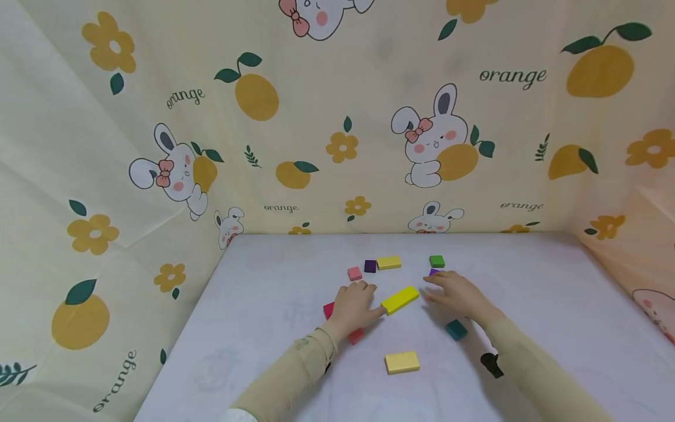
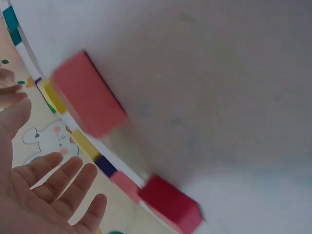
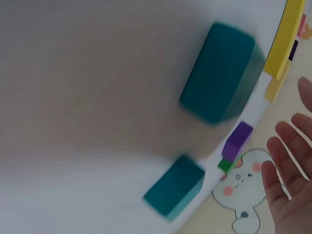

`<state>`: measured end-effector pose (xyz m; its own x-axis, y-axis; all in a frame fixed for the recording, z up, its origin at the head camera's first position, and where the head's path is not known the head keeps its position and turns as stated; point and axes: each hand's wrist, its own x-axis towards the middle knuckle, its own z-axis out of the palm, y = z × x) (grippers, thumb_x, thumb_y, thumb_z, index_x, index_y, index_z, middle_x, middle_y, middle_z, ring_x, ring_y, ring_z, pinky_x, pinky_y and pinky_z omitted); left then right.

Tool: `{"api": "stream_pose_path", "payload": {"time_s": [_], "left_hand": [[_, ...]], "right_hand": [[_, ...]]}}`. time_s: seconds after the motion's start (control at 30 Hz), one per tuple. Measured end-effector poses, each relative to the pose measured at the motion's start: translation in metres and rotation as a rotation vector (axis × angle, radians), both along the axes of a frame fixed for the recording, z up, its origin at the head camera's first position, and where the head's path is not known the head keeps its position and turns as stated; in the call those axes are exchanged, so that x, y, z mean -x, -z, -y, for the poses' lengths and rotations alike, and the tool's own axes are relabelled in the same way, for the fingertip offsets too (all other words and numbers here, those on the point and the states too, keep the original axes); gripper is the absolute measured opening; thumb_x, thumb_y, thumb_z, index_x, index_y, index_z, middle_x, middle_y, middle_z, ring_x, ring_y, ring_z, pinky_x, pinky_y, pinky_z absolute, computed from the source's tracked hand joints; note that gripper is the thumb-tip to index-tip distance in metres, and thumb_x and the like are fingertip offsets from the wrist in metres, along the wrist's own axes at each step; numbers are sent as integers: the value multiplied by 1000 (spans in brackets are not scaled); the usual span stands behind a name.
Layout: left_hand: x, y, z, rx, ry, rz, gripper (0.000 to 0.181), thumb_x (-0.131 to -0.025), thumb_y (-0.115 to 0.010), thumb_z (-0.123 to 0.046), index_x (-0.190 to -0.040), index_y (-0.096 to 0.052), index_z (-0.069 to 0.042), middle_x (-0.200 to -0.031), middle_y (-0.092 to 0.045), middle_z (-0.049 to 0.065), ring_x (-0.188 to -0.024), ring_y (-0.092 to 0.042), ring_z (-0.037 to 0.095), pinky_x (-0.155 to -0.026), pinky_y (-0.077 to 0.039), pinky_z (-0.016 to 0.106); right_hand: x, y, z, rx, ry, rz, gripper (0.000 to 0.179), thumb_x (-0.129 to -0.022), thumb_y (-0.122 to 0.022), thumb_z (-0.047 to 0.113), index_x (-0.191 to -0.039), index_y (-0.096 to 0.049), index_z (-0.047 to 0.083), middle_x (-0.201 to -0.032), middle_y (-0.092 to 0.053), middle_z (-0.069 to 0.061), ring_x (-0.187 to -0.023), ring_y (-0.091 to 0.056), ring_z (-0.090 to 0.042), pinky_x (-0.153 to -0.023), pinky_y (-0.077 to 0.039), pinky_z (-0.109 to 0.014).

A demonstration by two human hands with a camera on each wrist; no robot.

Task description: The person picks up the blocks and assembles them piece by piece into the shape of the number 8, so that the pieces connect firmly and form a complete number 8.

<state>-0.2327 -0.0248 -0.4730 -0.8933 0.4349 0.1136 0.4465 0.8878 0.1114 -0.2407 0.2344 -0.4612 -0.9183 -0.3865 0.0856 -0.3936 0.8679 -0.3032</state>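
Note:
In the head view a long yellow block [image 1: 401, 300] lies slanted between the two hands. My left hand [image 1: 354, 308] hovers at its left, thumb tip at the block's near end; whether they touch I cannot tell. A red block [image 1: 329, 310] and a coral block [image 1: 356, 335] lie partly hidden by that hand and wrist. My right hand [image 1: 457, 295] is to the right of the yellow block, fingers extended, holding nothing. Just past its fingertips a purple block [image 1: 434, 272] peeks out. A teal block [image 1: 456, 329] sits below this hand; the right wrist view shows another teal block [image 3: 174, 187].
Toward the back stand a pink block [image 1: 355, 274], a dark purple block [image 1: 370, 266], a yellow block [image 1: 389, 263] and a green block [image 1: 436, 261]. A pale yellow block [image 1: 402, 362] lies nearer the front. Patterned cloth [image 1: 337, 117] surrounds the white table [image 1: 253, 281].

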Motion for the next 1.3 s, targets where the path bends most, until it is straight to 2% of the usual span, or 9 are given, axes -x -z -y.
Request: {"api": "stream_pose_path", "payload": {"time_s": [0.23, 0.37, 0.53, 0.67, 0.9, 1.1, 1.2, 1.3], "left_hand": [[-1, 7, -17, 16, 6, -17, 43, -79, -65, -51, -107, -65, -17, -96, -65, -3, -85, -57, 15, -75, -42, 32], [1, 10, -22, 26, -5, 0, 38, -79, -67, -49, -101, -66, -18, -88, -62, -4, -78, -52, 13, -71, -39, 29], [5, 13, -27, 23, -42, 29, 34, -79, -69, -46, -100, -67, -19, -85, -63, -6, -74, -50, 11, -71, -38, 28], [7, 13, -30, 16, -50, 40, 31, -78, -71, -43, -97, -69, -18, -82, -64, -6, -70, -49, 10, -69, -37, 27], [9, 9, -32, -16, -66, 78, 27, -76, -74, -40, -88, -70, -16, -70, -61, -6, -63, -46, 10, -65, -33, 26], [13, 5, -33, -19, -53, 96, 26, -74, -75, -39, -82, -68, -15, -67, -59, -7, -63, -46, 10, -67, -33, 27], [15, 4, -33, -15, -42, 90, 26, -74, -76, -39, -80, -67, -16, -66, -59, -7, -62, -47, 10, -67, -34, 28], [15, 4, -32, 13, -26, 66, 24, -75, -75, -38, -79, -66, -16, -67, -59, -7, -62, -48, 10, -68, -35, 29]], "right_hand": [[14, 6, 18, 52, -45, 78, 37, -84, -65, 16, -119, -62, 3, -115, -64, -14, -104, -58, -32, -91, -46, -49], [18, 6, 26, 63, -30, 137, 36, -84, -64, 9, -118, -62, 2, -113, -64, -14, -103, -59, -30, -90, -48, -47], [24, 10, 31, 70, -11, 187, 31, -85, -62, 6, -116, -64, 2, -107, -64, -11, -95, -60, -23, -88, -50, -41], [26, 13, 32, 34, -47, 147, 26, -84, -64, 5, -109, -68, 2, -100, -63, -8, -89, -58, -19, -86, -52, -38], [29, 12, 31, -117, -142, -21, 22, -80, -70, 8, -101, -72, 6, -93, -65, -5, -83, -58, -18, -80, -52, -36], [31, 8, 32, -184, -199, -97, 21, -76, -74, 11, -96, -73, 7, -89, -67, -4, -77, -57, -18, -72, -51, -31], [31, 7, 32, -197, -205, -127, 22, -74, -76, 13, -95, -74, 7, -89, -68, -3, -75, -56, -18, -70, -50, -30], [28, 9, 31, -207, -179, -139, 21, -74, -76, 13, -95, -74, 10, -90, -69, -2, -77, -56, -18, -71, -51, -33]]}}
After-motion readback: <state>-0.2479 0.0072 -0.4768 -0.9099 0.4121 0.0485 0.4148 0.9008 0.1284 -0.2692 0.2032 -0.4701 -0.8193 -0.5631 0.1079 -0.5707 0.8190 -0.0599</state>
